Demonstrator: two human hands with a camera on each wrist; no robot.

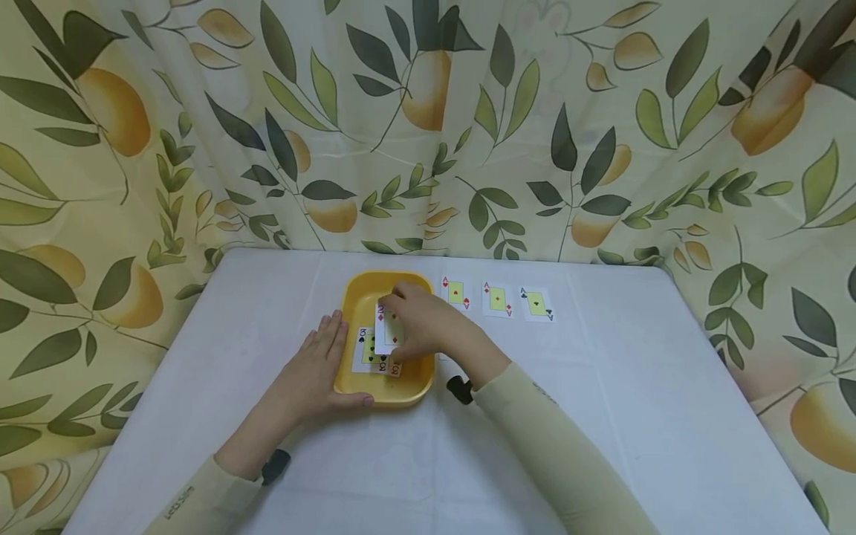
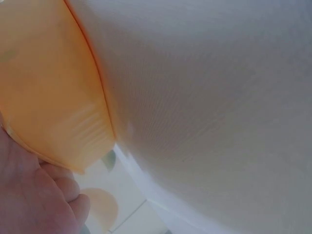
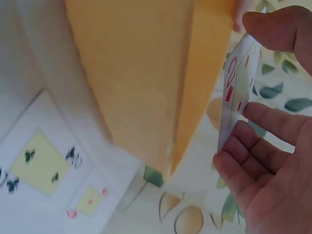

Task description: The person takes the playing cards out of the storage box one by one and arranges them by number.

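Observation:
My right hand (image 1: 421, 319) pinches a playing card of diamonds (image 1: 383, 338) between thumb and fingers, above the yellow tray (image 1: 384, 390). Seen from the right wrist, that card (image 3: 239, 87) is tilted nearly edge-on; its number is hard to read. On the tray's floor lie overlapping cards, among them a spades card (image 1: 360, 357), partly covered by the held card. My left hand (image 1: 307, 375) rests along the tray's left rim, fingers straight and thumb at the near corner. The left wrist view shows the tray's outer wall (image 2: 53, 87) beside the hand.
Right of the tray, an ace of hearts (image 1: 455, 293), an ace of diamonds (image 1: 497, 299) and an ace of clubs (image 1: 537, 304) lie in a row. A clubs card (image 3: 39, 163) lies nearer, mostly hidden under my right arm in the head view. A white cloth (image 1: 602, 386) covers the table.

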